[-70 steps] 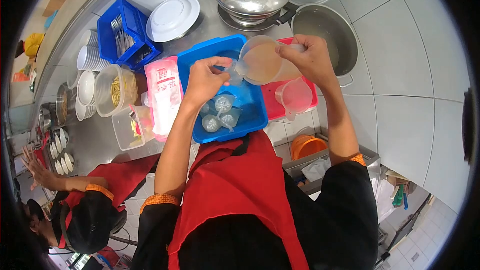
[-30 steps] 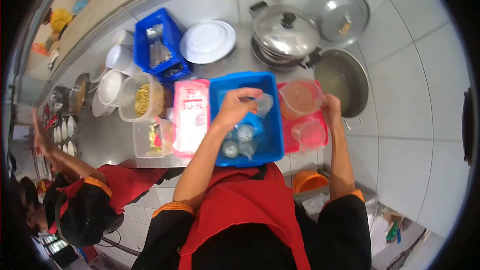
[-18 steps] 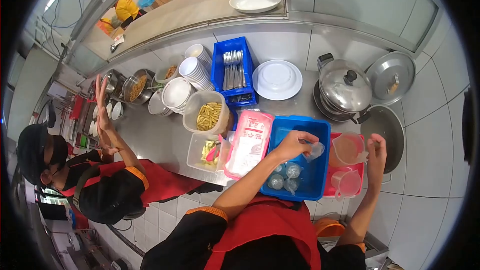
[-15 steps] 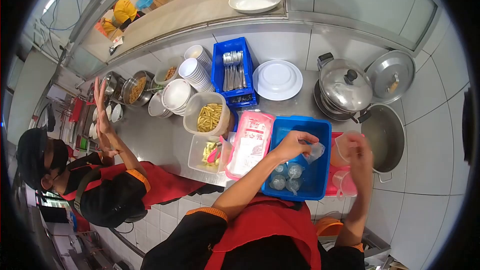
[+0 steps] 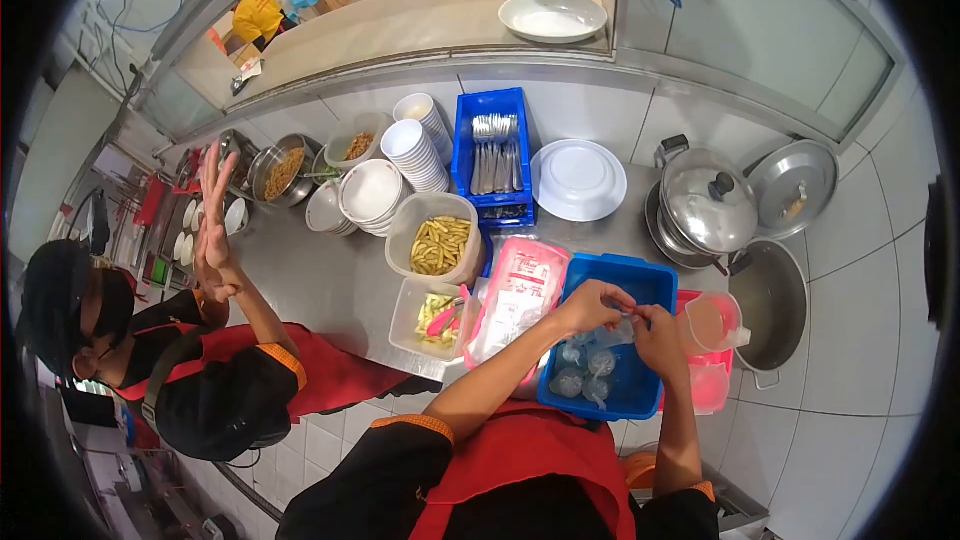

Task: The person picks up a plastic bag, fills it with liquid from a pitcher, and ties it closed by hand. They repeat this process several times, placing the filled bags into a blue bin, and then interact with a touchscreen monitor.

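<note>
My left hand (image 5: 594,307) pinches the top of a small clear plastic bag (image 5: 616,332) over the blue tub (image 5: 663,285). Close beside it, my right hand (image 5: 657,338) has its fingers closed at the same bag's mouth; the exact grip is partly hidden. Several filled, knotted plastic bags (image 5: 568,382) lie in the tub below. Right of my right hand, a clear plastic jug (image 5: 708,322) stands on a pink tray (image 5: 712,395), with another translucent container (image 5: 706,382) nearer me.
Left of the tub are a pink pack (image 5: 520,285), a tub of cut vegetables (image 5: 412,325) and a tub of pickles (image 5: 440,245). A lidded pot (image 5: 710,200) and a large open pot (image 5: 768,300) stand right. A co-worker (image 5: 230,380) stands at left with hands raised.
My right hand has moved left, away from the jug, to meet my left hand at the bag. The jug now rests on the pink tray. The head view has shifted slightly.
</note>
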Demonstrator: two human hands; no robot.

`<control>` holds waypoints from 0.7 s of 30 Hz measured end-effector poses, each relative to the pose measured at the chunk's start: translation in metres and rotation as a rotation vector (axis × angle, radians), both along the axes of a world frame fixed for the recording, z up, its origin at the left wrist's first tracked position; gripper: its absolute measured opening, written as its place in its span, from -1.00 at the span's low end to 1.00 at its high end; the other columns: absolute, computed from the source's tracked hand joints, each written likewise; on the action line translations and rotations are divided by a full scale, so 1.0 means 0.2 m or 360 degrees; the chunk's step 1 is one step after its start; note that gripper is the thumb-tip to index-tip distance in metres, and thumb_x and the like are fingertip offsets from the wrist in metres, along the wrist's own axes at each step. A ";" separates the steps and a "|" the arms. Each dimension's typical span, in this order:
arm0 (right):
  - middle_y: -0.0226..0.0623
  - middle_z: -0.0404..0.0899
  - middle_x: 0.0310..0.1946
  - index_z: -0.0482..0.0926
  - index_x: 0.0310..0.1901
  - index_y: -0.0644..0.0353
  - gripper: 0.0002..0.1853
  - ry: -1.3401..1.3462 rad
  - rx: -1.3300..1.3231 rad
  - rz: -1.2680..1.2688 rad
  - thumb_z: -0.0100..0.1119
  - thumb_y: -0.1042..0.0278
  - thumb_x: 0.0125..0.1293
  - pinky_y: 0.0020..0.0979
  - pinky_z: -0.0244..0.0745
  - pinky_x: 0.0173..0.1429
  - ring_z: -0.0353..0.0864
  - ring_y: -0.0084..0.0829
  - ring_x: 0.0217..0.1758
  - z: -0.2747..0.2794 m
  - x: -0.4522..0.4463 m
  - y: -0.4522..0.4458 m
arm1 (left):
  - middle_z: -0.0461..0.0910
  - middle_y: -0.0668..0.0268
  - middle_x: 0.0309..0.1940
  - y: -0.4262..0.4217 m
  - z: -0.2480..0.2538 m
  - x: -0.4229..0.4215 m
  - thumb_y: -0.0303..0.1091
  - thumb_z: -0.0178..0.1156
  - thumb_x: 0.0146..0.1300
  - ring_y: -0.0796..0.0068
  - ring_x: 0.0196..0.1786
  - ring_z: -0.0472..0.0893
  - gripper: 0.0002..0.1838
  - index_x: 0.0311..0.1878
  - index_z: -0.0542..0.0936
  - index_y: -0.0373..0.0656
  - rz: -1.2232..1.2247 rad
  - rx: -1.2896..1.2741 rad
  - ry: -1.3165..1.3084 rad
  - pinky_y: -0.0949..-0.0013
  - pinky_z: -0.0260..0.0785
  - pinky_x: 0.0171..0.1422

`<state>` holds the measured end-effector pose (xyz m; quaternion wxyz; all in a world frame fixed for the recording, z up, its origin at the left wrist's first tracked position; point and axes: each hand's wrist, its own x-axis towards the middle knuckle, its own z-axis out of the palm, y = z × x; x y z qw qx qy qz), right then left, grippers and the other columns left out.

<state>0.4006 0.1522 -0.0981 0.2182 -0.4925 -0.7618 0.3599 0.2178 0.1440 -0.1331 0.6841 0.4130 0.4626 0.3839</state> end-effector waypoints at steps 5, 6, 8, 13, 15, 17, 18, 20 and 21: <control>-0.04 0.67 -0.33 0.66 -0.20 0.38 -0.80 -0.0176 -0.0069 -0.0084 0.18 0.43 0.24 -0.26 0.52 -0.10 0.68 -0.16 -0.24 -0.01 0.00 0.03 | 0.65 0.13 -0.14 0.02 -0.03 0.01 -0.64 0.24 -0.01 0.49 -0.31 0.63 -0.57 0.03 0.60 -0.38 0.0022 0.0034 0.0111 0.44 0.52 -0.32; -0.07 0.67 -0.40 0.66 -0.21 0.37 -0.80 -0.0204 -0.0065 -0.0105 0.19 0.44 0.20 -0.28 0.54 -0.17 0.69 -0.20 -0.32 -0.01 0.01 0.04 | 0.65 0.13 -0.14 0.02 -0.03 0.02 -0.64 0.24 -0.01 0.49 -0.31 0.63 -0.57 0.03 0.60 -0.38 0.0023 0.0042 0.0104 0.44 0.52 -0.32; -0.04 0.66 -0.40 0.67 -0.23 0.36 -0.80 -0.0197 -0.0091 -0.0137 0.20 0.44 0.17 -0.22 0.54 -0.15 0.68 -0.13 -0.30 0.00 0.00 0.05 | 0.66 0.14 -0.23 0.04 -0.02 0.03 -0.60 0.26 -0.03 0.51 -0.36 0.62 -0.60 -0.03 0.62 -0.38 -0.0019 0.0083 0.0228 0.45 0.50 -0.36; -0.03 0.65 -0.44 0.67 -0.25 0.33 -0.79 -0.0197 -0.0070 -0.0175 0.23 0.46 0.07 -0.18 0.54 -0.18 0.68 -0.09 -0.33 0.05 0.01 0.08 | 0.67 0.20 -0.40 0.07 0.04 0.07 -0.56 0.27 -0.02 0.54 -0.48 0.60 -0.71 -0.15 0.64 -0.34 -0.0109 0.0182 0.0400 0.45 0.44 -0.42; -0.04 0.65 -0.46 0.67 -0.25 0.33 -0.79 -0.0167 -0.0089 -0.0183 0.24 0.49 0.04 -0.19 0.53 -0.21 0.68 -0.13 -0.36 0.09 0.01 0.08 | 0.66 0.22 -0.44 0.08 0.03 0.08 -0.55 0.27 -0.01 0.55 -0.51 0.59 -0.76 -0.20 0.65 -0.33 -0.0119 0.0196 0.0440 0.46 0.41 -0.43; -0.04 0.66 -0.47 0.68 -0.25 0.33 -0.79 -0.0221 -0.0109 -0.0188 0.26 0.49 0.03 -0.20 0.54 -0.22 0.68 -0.15 -0.38 0.10 0.01 0.08 | 0.67 0.24 -0.43 0.11 0.00 0.09 -0.52 0.26 0.02 0.52 -0.52 0.59 -0.82 -0.25 0.62 -0.30 -0.0267 0.0077 0.0539 0.43 0.41 -0.43; -0.05 0.66 -0.48 0.68 -0.25 0.32 -0.78 -0.0269 -0.0135 -0.0194 0.27 0.49 0.02 -0.22 0.54 -0.23 0.68 -0.17 -0.39 0.11 0.01 0.07 | 0.67 0.24 -0.43 0.11 -0.02 0.09 -0.52 0.26 0.02 0.52 -0.52 0.59 -0.82 -0.25 0.62 -0.30 -0.0253 0.0083 0.0536 0.43 0.41 -0.43; -0.12 0.65 -0.52 0.68 -0.24 0.34 -0.78 -0.0278 -0.0041 -0.0132 0.30 0.48 0.04 -0.29 0.52 -0.29 0.66 -0.27 -0.44 -0.02 0.06 0.08 | 0.66 0.21 -0.44 0.10 -0.02 0.11 -0.46 0.30 0.06 0.51 -0.51 0.60 -0.86 -0.30 0.60 -0.25 -0.0283 0.0204 0.0664 0.37 0.42 -0.41; -0.19 0.63 -0.56 0.68 -0.22 0.36 -0.78 -0.0285 0.0040 -0.0084 0.32 0.48 0.06 -0.35 0.49 -0.34 0.64 -0.37 -0.49 -0.08 0.09 0.09 | 0.66 0.21 -0.44 0.09 -0.04 0.12 -0.46 0.30 0.06 0.51 -0.51 0.60 -0.86 -0.30 0.60 -0.25 -0.0270 0.0214 0.0662 0.37 0.42 -0.41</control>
